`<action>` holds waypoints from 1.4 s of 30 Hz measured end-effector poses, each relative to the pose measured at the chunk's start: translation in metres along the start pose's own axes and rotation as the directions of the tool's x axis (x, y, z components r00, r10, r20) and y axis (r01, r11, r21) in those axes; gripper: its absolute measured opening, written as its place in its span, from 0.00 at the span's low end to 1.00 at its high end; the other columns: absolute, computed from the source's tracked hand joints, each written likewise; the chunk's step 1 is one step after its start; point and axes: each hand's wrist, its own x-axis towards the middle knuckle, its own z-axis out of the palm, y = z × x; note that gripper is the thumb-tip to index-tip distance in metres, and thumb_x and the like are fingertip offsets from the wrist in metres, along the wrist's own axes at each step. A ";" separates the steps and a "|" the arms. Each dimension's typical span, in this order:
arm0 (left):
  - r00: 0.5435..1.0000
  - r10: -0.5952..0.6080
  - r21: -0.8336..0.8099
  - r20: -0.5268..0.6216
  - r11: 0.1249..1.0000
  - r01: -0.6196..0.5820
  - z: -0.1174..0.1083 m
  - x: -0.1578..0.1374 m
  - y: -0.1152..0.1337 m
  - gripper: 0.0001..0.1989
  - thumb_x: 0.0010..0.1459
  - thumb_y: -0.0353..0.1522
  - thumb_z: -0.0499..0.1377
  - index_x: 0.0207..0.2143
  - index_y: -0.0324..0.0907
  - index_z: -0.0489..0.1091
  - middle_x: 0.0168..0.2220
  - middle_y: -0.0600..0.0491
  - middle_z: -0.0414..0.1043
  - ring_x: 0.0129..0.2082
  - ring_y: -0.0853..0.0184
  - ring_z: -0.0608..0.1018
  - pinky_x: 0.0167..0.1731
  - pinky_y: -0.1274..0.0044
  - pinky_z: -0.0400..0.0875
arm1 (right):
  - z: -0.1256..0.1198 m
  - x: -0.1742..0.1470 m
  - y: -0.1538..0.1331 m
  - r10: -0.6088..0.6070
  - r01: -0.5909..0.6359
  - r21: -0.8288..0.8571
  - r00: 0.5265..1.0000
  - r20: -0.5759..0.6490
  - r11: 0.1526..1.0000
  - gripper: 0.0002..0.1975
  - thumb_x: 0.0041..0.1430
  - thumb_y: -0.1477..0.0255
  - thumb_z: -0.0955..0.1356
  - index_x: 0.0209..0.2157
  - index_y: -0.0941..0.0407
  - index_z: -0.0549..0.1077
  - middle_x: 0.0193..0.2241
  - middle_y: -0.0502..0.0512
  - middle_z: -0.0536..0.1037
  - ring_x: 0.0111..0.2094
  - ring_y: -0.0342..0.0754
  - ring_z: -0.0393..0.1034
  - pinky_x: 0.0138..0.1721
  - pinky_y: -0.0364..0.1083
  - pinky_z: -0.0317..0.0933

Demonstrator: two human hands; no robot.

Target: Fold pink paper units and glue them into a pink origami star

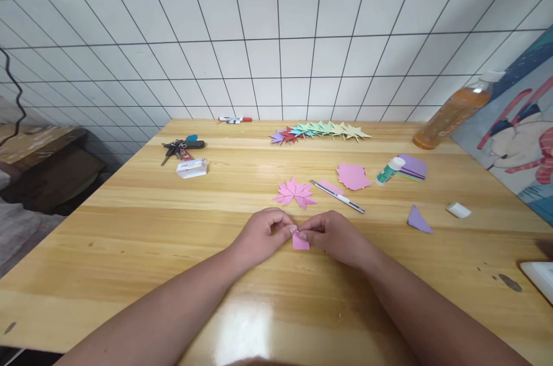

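Left hand (266, 239) and right hand (334, 236) pinched pink paper (301, 243); a slip toward one o'clock risked nudging the utility knife (339, 197).

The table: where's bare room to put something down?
There's bare wood between the white box and the left hand, and between the keys and the colourful paper row. It's crowded around the spiky pink paper, cutter and glue stick.

Open tabletop (142, 227) left of hands (261, 237) (336, 237); forward, pink paper leaf (295, 188) and cutter (339, 197) in way; bottle (455, 106) bars far right.
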 end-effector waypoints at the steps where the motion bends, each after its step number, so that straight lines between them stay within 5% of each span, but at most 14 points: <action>1: 1.000 0.013 0.006 0.004 1.000 -0.013 0.000 0.000 0.000 0.07 0.54 0.34 0.57 0.27 0.40 0.71 0.28 0.54 0.72 0.29 0.69 0.73 0.32 0.79 0.66 | -0.001 -0.001 -0.001 0.009 -0.009 -0.015 1.000 0.012 1.000 0.12 0.50 0.63 0.66 0.22 0.56 0.76 0.16 0.46 0.67 0.19 0.39 0.56 0.21 0.39 0.48; 12: 0.998 0.013 -0.049 0.061 0.999 -0.010 -0.001 0.000 0.001 0.04 0.53 0.30 0.57 0.30 0.41 0.72 0.32 0.52 0.73 0.34 0.68 0.73 0.36 0.78 0.66 | -0.003 -0.001 0.002 0.120 -0.120 0.017 0.992 0.028 0.993 0.13 0.45 0.60 0.70 0.27 0.56 0.77 0.22 0.49 0.73 0.22 0.40 0.62 0.22 0.39 0.54; 21: 0.994 0.068 0.125 0.081 0.989 -0.078 -0.003 0.000 0.005 0.07 0.55 0.33 0.56 0.26 0.42 0.71 0.29 0.55 0.73 0.32 0.69 0.72 0.35 0.77 0.63 | -0.003 -0.001 0.002 0.120 -0.122 0.032 0.992 0.046 0.992 0.12 0.45 0.63 0.70 0.26 0.57 0.75 0.21 0.49 0.71 0.22 0.39 0.61 0.21 0.38 0.54; 31: 0.994 0.043 0.031 0.101 0.998 -0.047 -0.003 0.000 0.003 0.03 0.52 0.31 0.59 0.28 0.42 0.72 0.30 0.54 0.73 0.33 0.68 0.72 0.36 0.77 0.64 | -0.006 0.001 0.007 0.110 -0.119 0.095 0.989 0.095 0.988 0.11 0.44 0.63 0.71 0.28 0.57 0.76 0.20 0.48 0.70 0.21 0.39 0.59 0.20 0.38 0.55; 42: 0.985 0.133 0.156 0.111 0.976 -0.150 -0.003 0.000 0.001 0.06 0.55 0.31 0.57 0.27 0.43 0.73 0.29 0.55 0.73 0.33 0.69 0.72 0.38 0.76 0.62 | -0.006 0.000 0.004 0.106 -0.110 0.066 0.993 0.058 0.992 0.16 0.42 0.59 0.71 0.29 0.57 0.76 0.21 0.49 0.69 0.23 0.40 0.60 0.20 0.38 0.53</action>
